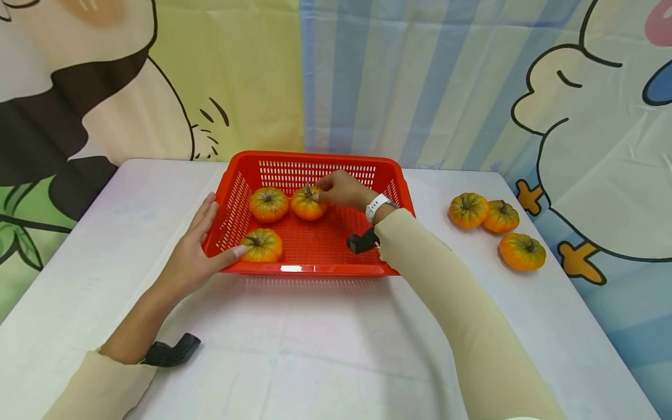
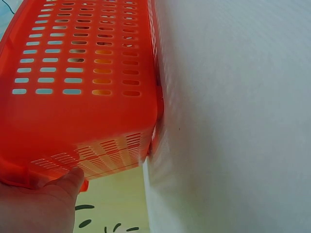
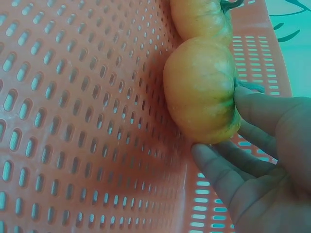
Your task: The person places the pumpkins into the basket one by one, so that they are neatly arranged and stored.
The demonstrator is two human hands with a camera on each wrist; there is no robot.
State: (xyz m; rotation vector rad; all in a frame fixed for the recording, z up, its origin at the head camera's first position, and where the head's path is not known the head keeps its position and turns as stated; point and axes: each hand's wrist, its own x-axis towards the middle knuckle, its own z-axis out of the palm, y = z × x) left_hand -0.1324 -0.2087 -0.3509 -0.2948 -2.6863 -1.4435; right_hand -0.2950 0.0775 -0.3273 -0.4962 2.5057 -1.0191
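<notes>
The counter spreads beneath everything, and on it, towards the far edge, stands a red basket with slotted walls. The right arm, in a cream sleeve, slants in from the lower right and crosses above the basket's right end, the wrist over the inside. The left arm rises from the lower left, its sleeve ending short of a bare wrist. The left hand is spread at the basket's near left corner, fingers straight along the outside of the left wall, thumb reaching over the near rim. The right hand points left and down, fingers curled, gripping a pumpkin inside the basket by its far wall (the thumb sits beside the stem, a fingertip low on the side). Just left of that is a second pumpkin; a third pumpkin lies in the near left corner, by the left thumb. Three loose pumpkins sit right of the basket. A white watch circles the right wrist.
</notes>
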